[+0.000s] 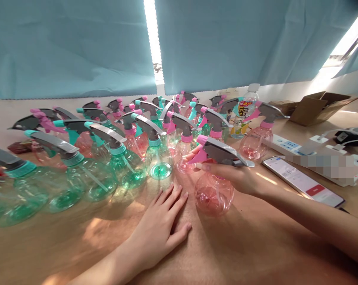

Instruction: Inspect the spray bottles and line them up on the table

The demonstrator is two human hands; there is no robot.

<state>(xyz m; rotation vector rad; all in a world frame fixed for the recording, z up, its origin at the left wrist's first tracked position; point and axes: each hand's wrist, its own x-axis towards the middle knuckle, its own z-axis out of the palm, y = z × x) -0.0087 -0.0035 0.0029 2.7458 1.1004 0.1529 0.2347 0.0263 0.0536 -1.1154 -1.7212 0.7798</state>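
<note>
My right hand [241, 177] is closed round the neck of a pink spray bottle [212, 197], below its grey and pink trigger head. The bottle is upright; whether its base touches the table is hard to tell. My left hand [164, 221] lies flat on the brown table [226, 253], fingers spread and holding nothing. Just beyond its fingertips stands a green spray bottle [158, 160] with a teal collar. Behind the held bottle is another pink one [185, 152], partly covered by my right fingers.
Several green and pink spray bottles crowd the left and back. At right are a lone pink spray bottle [254, 140], a labelled clear bottle [242, 113], a phone [300, 180], a power strip [286, 144] and an open cardboard box [315, 109]. Blue curtains [78, 47] hang behind.
</note>
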